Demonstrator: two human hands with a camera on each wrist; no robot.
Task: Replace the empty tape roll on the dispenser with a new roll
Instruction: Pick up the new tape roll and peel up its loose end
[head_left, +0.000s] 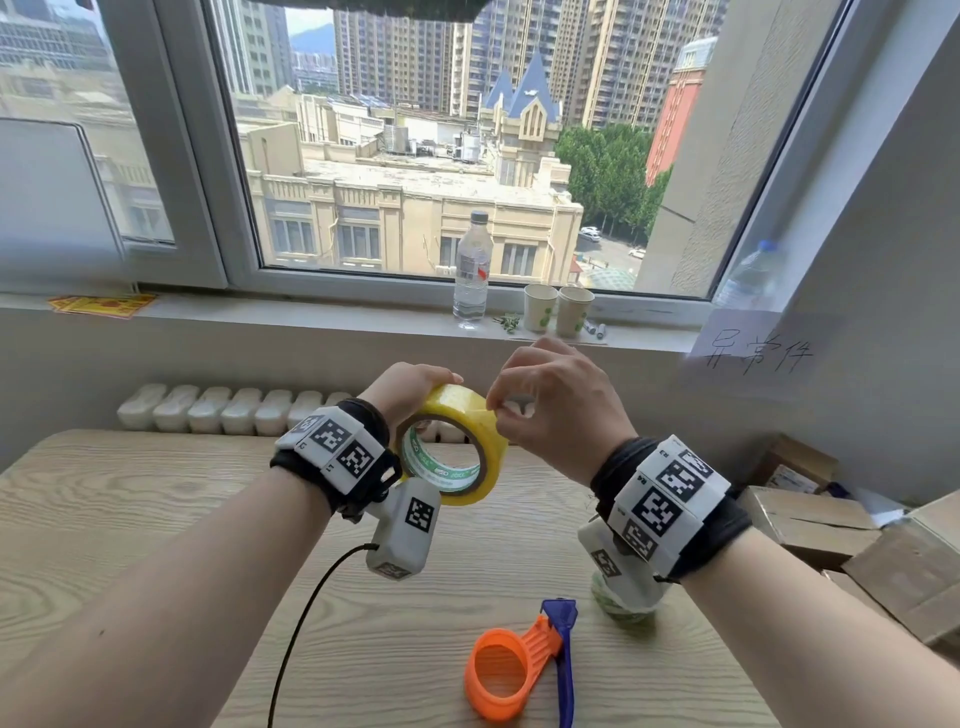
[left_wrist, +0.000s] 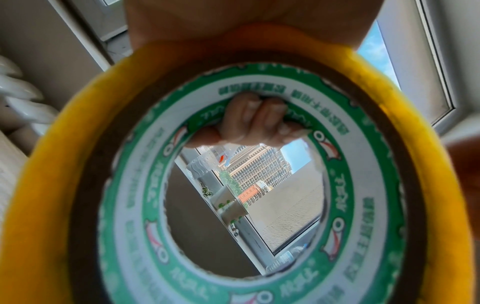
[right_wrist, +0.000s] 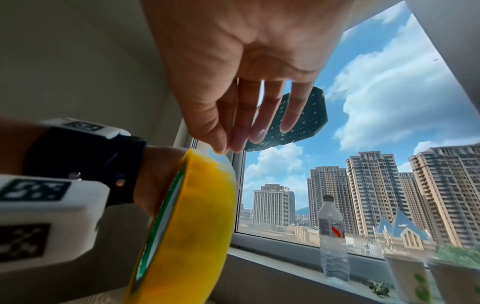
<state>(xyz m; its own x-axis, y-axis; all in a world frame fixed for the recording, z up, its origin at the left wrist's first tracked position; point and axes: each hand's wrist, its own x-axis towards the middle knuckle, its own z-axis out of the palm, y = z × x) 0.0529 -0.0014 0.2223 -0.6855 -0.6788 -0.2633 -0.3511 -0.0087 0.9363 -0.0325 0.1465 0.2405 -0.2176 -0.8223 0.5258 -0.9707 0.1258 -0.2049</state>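
Note:
A new yellow tape roll (head_left: 470, 415) with a green-and-white printed core is held upright above the wooden table (head_left: 130, 519). My left hand (head_left: 410, 389) grips it, fingers (left_wrist: 254, 121) curled through the core (left_wrist: 335, 185) and palm over the top. My right hand (head_left: 496, 410) pinches the tape's edge at the top of the roll (right_wrist: 187, 226) between its fingertips (right_wrist: 223, 147). The orange and blue dispenser (head_left: 519, 660) lies on the table near me with its orange hub bare. A greenish roll-like thing (head_left: 621, 610) lies mostly hidden under my right wrist.
A water bottle (head_left: 471, 270) and two paper cups (head_left: 558, 309) stand on the window sill. Cardboard boxes (head_left: 831, 525) are piled at the table's right. A white radiator (head_left: 223, 410) runs behind the table. A black cable (head_left: 306, 618) hangs from my left wrist.

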